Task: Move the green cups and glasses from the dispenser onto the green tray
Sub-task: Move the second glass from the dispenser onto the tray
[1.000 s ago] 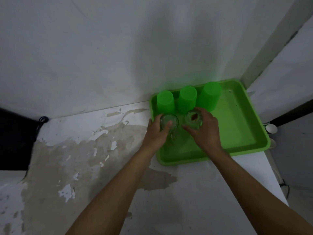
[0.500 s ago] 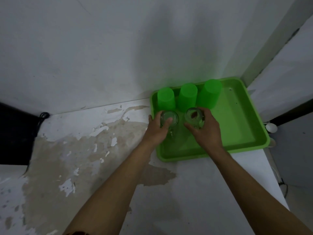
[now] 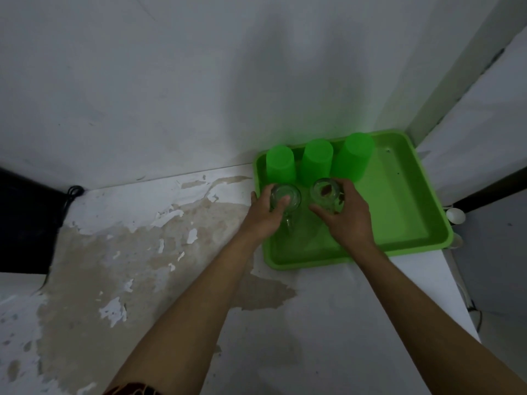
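A green tray (image 3: 399, 212) sits on the counter against the wall corner. Three green cups stand upside down along its far edge: a left cup (image 3: 280, 164), a middle cup (image 3: 317, 158) and a right cup (image 3: 353, 155). My left hand (image 3: 266, 213) grips a clear glass mug (image 3: 286, 196) over the tray's left part, its handle pointing toward me. My right hand (image 3: 346, 215) holds a second clear glass (image 3: 325, 192) just in front of the middle cup. Whether the glasses rest on the tray floor is unclear. The dispenser is out of view.
The white counter (image 3: 171, 229) has peeling paint and brown patches to the left of the tray. White walls close in behind and on the right. A small white round object (image 3: 455, 215) lies past the tray's right edge, and a dark cable (image 3: 72, 192) hangs at the far left.
Both hands and their glasses stay almost in the same spot over the tray. The view has shifted slightly.
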